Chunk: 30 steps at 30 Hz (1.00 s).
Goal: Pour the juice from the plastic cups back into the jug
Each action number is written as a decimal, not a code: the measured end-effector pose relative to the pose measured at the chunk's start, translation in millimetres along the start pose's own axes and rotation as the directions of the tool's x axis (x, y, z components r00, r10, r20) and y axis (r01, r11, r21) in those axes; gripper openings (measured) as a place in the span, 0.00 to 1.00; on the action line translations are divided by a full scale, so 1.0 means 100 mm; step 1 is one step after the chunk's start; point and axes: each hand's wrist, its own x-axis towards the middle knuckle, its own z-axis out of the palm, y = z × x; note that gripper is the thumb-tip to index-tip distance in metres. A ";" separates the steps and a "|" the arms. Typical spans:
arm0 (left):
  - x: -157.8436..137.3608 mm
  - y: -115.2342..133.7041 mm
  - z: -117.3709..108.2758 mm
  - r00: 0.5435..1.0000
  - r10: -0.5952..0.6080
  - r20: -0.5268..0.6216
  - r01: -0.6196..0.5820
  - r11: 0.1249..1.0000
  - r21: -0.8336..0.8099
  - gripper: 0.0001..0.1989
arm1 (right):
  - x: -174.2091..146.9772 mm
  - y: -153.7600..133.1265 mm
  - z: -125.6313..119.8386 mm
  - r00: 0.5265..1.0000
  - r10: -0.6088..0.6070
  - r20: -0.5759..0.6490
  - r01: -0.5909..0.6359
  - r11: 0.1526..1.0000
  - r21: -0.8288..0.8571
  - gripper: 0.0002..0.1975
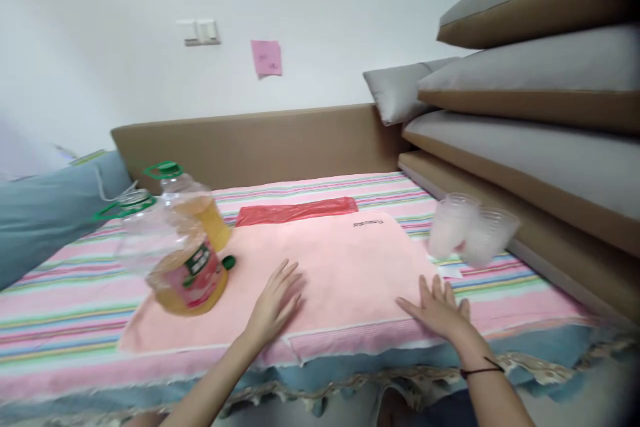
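Observation:
My left hand (275,303) hovers at or rests on the front of a pink towel (330,267), its fingers spread and holding nothing. Over the towel's right front part, my right hand (440,307) is also open, fingers apart. To the left of my left hand stands a large clear plastic bottle (193,280) with a pink label and some yellow liquid; its neck has no cap. Close behind it is a second such bottle (213,217) with a green cap on. A loose green cap (229,261) lies beside the front bottle.
Two stacks of clear plastic cups (453,227) stand at the right. A folded red plastic bag (295,211) lies behind the towel. Thick grey-brown cushions (530,127) are piled along the right side. A blue pillow (65,200) is at the left, and a low brown backrest (260,147) runs behind.

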 end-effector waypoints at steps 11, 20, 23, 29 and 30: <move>-0.67 -0.25 -0.82 0.838 -0.022 -0.546 0.109 0.986 0.127 0.18 | -0.10 -0.35 0.26 0.907 -0.129 -0.400 0.098 0.990 -0.097 0.49; -0.89 -0.49 -1.08 0.495 -0.542 -0.679 0.505 0.815 -0.283 0.47 | -0.38 -2.69 0.96 0.563 -0.797 -0.220 0.793 0.446 0.415 0.31; -0.95 -0.54 -1.04 0.527 -0.616 -0.586 0.506 0.781 -0.367 0.50 | -0.32 -3.47 1.07 0.471 -0.855 -0.216 0.810 0.323 0.490 0.25; -1.03 -0.54 -0.99 0.535 -0.668 -0.517 0.493 0.744 -0.451 0.49 | -0.21 -4.15 1.18 0.373 -0.911 -0.177 0.826 0.239 0.511 0.08; -1.03 -0.54 -0.98 0.516 -0.680 -0.521 0.493 0.733 -0.469 0.49 | -0.20 -4.17 1.15 0.365 -0.914 -0.177 0.829 0.233 0.509 0.07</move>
